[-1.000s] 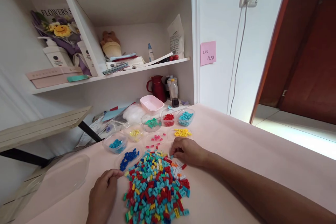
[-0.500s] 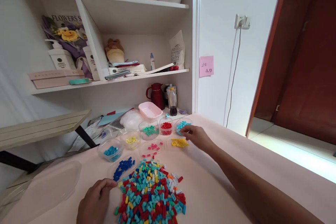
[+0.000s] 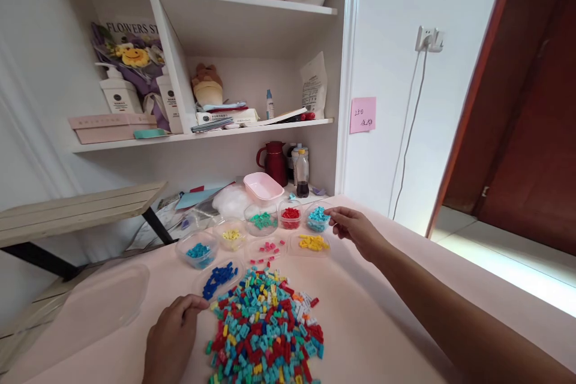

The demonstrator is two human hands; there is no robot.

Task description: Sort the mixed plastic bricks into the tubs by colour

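A heap of small mixed-colour toy building bricks (image 3: 270,330) lies on the pink-covered table. At its left edge, my left hand (image 3: 173,336) rests with the index finger stretched toward the bricks and the other fingers loosely curled; nothing shows in it. My right hand (image 3: 357,231) hovers beside the clear tub of light blue bricks (image 3: 318,216), fingertips at its right rim. Its fingers are slightly apart, with no brick visible between them. Close by are the red bricks (image 3: 290,216) in a tub and the yellow bricks (image 3: 314,243) on a shallow clear tray.
More clear containers hold green bricks (image 3: 262,220), pale yellow bricks (image 3: 231,236), pink bricks (image 3: 269,248), blue bricks (image 3: 198,252) and dark blue bricks (image 3: 219,279). A clear lid (image 3: 112,297) lies at left. Behind stand a pink basin (image 3: 263,187), a red jug (image 3: 275,165) and a bottle (image 3: 302,175).
My right hand has drawn back from over the light blue tub to its right side, and its fingers have loosened. The view has shifted slightly left. My left hand stays by the heap.
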